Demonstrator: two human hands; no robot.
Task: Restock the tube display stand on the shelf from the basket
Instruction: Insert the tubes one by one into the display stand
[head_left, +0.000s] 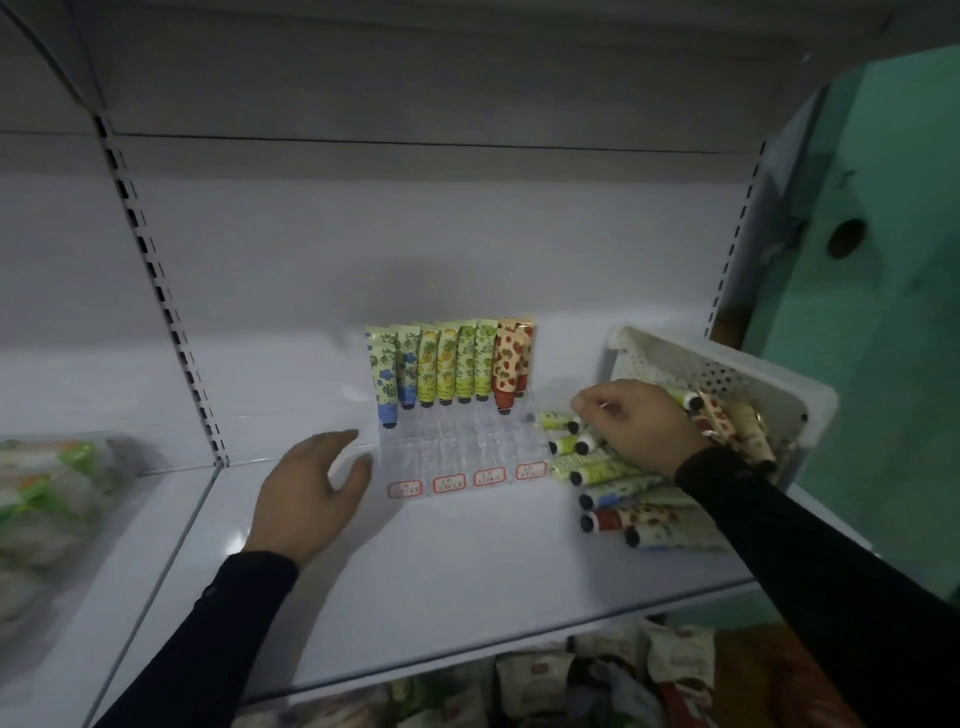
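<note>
Stand: clear plastic, stepped, mid-shelf, four red-bordered labels along its near edge. Eight tubes upright in its far row, caps down, long axes vertical: two blue-flower at the left, two yellow-fruit, two green, two red strawberry at the right. Nearer rows hold nothing.

Basket: white, perforated, tipped on its side at the right end of the shelf, mouth facing left. Loose tubes spill from it onto the shelf just right of the stand; about eight or nine show on the shelf, more inside, exact count unclear. Most lie flat, long axes roughly left-right, black caps pointing left toward the stand.

Right hand rests over the spilled pile, fingers curled down among the tubes; cannot tell whether one is gripped. The hand and sleeve hide part of the pile.

Left hand hovers at the stand's left near corner, fingers spread and relaxed, holding nothing; blurred.

Left: bagged goods on the next shelf bay, blurred. Below: packets on the lower shelf. Right: green wall.
</note>
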